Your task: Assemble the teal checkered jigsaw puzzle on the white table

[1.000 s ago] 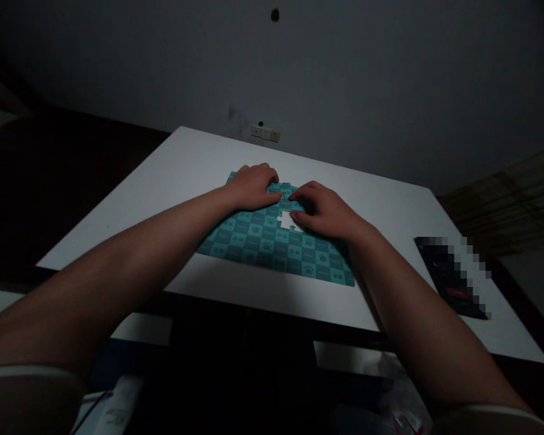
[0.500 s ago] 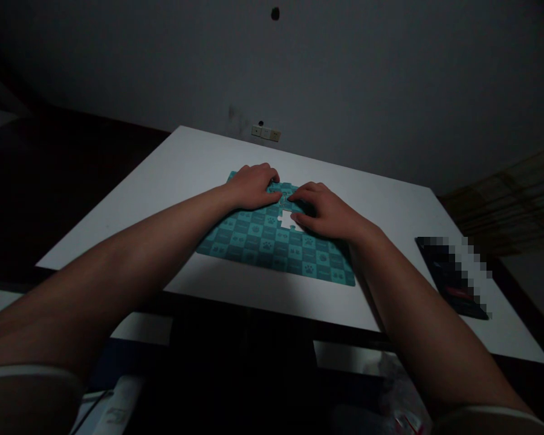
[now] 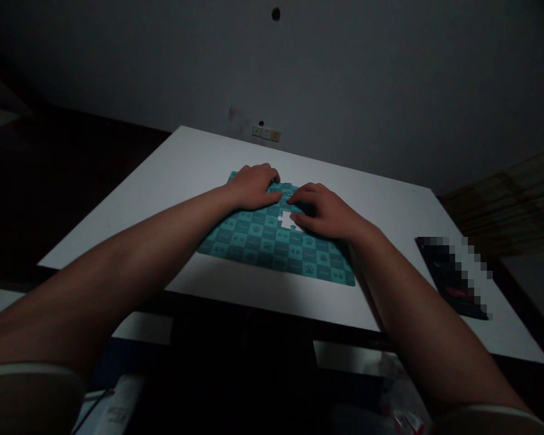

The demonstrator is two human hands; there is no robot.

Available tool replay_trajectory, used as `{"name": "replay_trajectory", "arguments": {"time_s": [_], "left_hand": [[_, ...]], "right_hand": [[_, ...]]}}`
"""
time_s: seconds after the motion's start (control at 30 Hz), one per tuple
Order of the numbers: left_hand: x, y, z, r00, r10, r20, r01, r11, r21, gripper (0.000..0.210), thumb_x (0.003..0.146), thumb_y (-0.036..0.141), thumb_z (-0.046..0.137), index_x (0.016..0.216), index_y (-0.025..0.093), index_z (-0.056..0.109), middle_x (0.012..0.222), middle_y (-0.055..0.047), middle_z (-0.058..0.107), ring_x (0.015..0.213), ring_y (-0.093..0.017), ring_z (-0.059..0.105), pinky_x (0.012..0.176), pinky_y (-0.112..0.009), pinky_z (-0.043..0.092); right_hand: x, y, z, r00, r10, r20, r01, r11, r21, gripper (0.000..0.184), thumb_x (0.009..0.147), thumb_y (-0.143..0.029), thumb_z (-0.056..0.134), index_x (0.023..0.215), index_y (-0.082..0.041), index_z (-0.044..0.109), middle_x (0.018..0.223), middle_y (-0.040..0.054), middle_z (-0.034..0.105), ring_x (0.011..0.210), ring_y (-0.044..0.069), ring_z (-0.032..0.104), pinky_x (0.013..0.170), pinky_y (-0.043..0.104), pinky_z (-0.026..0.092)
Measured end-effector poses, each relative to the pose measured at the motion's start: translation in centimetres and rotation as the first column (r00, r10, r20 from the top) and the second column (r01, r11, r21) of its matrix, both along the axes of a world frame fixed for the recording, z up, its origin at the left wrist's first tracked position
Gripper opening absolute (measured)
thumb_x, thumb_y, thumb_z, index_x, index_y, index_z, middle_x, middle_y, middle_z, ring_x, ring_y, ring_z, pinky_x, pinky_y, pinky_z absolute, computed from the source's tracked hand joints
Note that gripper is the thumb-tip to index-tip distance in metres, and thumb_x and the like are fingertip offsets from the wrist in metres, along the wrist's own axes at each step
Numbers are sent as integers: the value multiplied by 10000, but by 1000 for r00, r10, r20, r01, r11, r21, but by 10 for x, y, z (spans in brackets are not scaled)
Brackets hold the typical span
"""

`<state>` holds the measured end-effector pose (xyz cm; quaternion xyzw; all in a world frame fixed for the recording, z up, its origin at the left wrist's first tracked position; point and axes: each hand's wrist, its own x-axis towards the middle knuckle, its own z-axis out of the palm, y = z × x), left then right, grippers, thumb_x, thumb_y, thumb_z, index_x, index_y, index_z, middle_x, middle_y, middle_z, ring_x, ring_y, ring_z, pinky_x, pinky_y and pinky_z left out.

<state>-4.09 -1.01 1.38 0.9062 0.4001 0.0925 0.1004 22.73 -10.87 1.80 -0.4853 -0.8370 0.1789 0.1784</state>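
A teal jigsaw puzzle (image 3: 272, 241) lies flat on the white table (image 3: 185, 169), its joined pieces forming a checkered sheet of light and dark squares printed with paw marks. 1 piece-shaped gap (image 3: 286, 220) near the middle shows the white beneath. The left hand (image 3: 254, 184) and right hand (image 3: 326, 211) rest palm-down on its far part, fingertips close together just beyond the gap.

Both hands flat on a teal checkered jigsaw puzzle (image 3: 272, 244) on a white tabletop (image 3: 172, 175): left hand (image 3: 254, 186) at its far edge, right hand (image 3: 326, 211) just beside, fingertips nearly meeting above a white piece-shaped gap (image 3: 286, 220). Dark flat object (image 3: 448, 275) well apart to the right.
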Motion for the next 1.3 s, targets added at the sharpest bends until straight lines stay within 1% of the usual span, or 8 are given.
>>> {"name": "replay_trajectory", "arguments": {"time_s": [0.2, 0.4, 0.63, 0.77, 0.9, 1.1, 1.2, 1.3], "left_hand": [[-1, 0, 1, 1000, 5, 4, -5, 1000, -11, 524, 1161, 489, 809, 1599, 210, 877, 1546, -193, 864, 1448, -460, 823, 1251, -518, 616], [-1, 0, 0, 1000, 2, 0, -2, 1000, -2, 538, 1159, 504, 789, 1606, 216, 872, 1538, -184, 860, 1456, -468, 812, 1267, -536, 611], [-1, 0, 0, 1000, -1, -12, 1, 1000, -1, 531, 1178, 542, 758, 1594, 231, 866, 1534, -177, 859, 1434, -455, 811, 1268, -540, 611], [-1, 0, 0, 1000, -7, -23, 7, 1000, 3, 557, 1187, 535, 755, 1614, 193, 855, 1554, -198, 858, 1460, -454, 810, 1282, -532, 604], [-1, -1, 1, 1000, 7, -30, -7, 1000, 1, 534, 1194, 527, 758, 1622, 222, 854, 1593, -185, 858, 1485, -448, 802, 1289, -527, 598], [3, -5, -1, 999, 30, -17, -30, 1000, 9, 582, 1214, 650, 761, 1623, 249, 864, 1639, -187, 849, 1532, -473, 773, 1313, -572, 578], [5, -6, -3, 999, 46, -10, -45, 999, 19, 600, 1166, 658, 836, 1617, 263, 867, 1643, -192, 851, 1528, -490, 767, 1319, -605, 572], [7, -7, -5, 998, 63, 1, -63, 998, 25, 600, 1152, 657, 865, 1609, 268, 867, 1640, -193, 852, 1517, -498, 768, 1318, -620, 575]], "right_hand": [[3, 0, -1, 1000, -6, 4, 6, 1000, 18, 380, 1071, -516, 912, 1410, -349, 952, 1520, 173, 869, 1455, 496, 789, 1356, 760, 584], [21, 4, 4, 990, -120, 75, 115, 991, 75, 415, 1017, -384, 870, 1412, -269, 921, 1523, 228, 875, 1387, 530, 817, 1289, 787, 599], [29, 6, 4, 992, -102, 76, 100, 994, 40, 226, 1039, -442, 893, 1224, -336, 966, 1306, 163, 897, 1167, 451, 835, 1159, 695, 667], [28, 6, 4, 988, -97, 117, 92, 994, 53, 227, 1058, -393, 861, 1241, -314, 972, 1318, 173, 901, 1146, 436, 837, 1136, 671, 679], [27, 6, 4, 980, -93, 175, 81, 994, 75, 277, 1088, -338, 801, 1292, -261, 972, 1349, 194, 904, 1165, 435, 855, 1135, 653, 690], [26, 6, 1, 981, -104, 162, 88, 991, 99, 257, 1058, -301, 818, 1254, -259, 980, 1315, 194, 910, 1158, 459, 876, 1100, 653, 695], [25, 6, 0, 985, -111, 132, 97, 990, 107, 263, 1053, -370, 871, 1278, -280, 973, 1300, 184, 912, 1181, 470, 868, 1100, 658, 689], [23, 6, -3, 989, -100, 105, 89, 991, 102, 385, 1050, -503, 919, 1356, -272, 954, 1308, 196, 892, 1135, 468, 840, 1068, 679, 679]]}}
